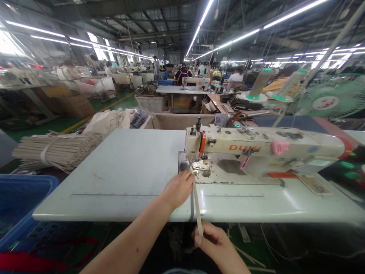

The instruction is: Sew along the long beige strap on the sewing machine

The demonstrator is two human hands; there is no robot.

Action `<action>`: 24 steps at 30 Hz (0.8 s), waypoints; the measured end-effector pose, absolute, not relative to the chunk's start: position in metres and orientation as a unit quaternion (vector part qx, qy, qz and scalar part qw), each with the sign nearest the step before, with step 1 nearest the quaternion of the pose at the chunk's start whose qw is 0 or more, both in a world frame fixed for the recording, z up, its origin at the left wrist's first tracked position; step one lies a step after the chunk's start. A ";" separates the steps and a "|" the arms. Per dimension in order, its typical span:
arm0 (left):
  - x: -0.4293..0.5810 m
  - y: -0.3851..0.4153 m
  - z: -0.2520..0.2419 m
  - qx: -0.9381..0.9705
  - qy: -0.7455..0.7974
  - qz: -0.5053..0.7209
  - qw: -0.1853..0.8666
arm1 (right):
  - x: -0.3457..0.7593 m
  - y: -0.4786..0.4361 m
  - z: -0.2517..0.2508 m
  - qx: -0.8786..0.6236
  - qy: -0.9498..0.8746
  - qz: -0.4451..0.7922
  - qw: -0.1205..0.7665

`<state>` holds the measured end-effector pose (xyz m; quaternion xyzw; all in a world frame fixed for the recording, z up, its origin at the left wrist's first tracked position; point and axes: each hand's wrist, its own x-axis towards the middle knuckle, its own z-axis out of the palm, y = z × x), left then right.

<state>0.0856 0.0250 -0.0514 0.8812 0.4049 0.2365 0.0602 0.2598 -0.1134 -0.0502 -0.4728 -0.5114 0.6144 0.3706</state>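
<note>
A narrow beige fabric strip runs from the needle area of the sewing machine down over the table's front edge. My left hand is closed on the strip's upper part, just in front of the presser foot, with its fingertips bunched together. Below the table edge my right hand pinches the lower end between thumb and fingers. Between the two hands the strip looks straight and taut. The exact contact under the needle is hidden by my left hand.
The white sewing table carries a printed ruler line. A bundle of beige strips lies at the left, above a blue plastic crate. Thread cones and a green fan stand at the right. Other people work farther back.
</note>
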 end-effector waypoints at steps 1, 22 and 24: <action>0.086 0.025 -0.053 0.880 0.406 0.239 0.061 | 0.260 -0.112 -0.053 -0.480 -0.520 0.601 0.372; 0.083 0.028 -0.059 0.877 0.406 0.245 0.074 | 0.255 -0.121 -0.035 -0.489 -0.371 0.685 0.391; 0.083 0.027 -0.058 0.877 0.406 0.246 0.075 | 0.255 -0.121 -0.035 -0.486 -0.363 0.693 0.390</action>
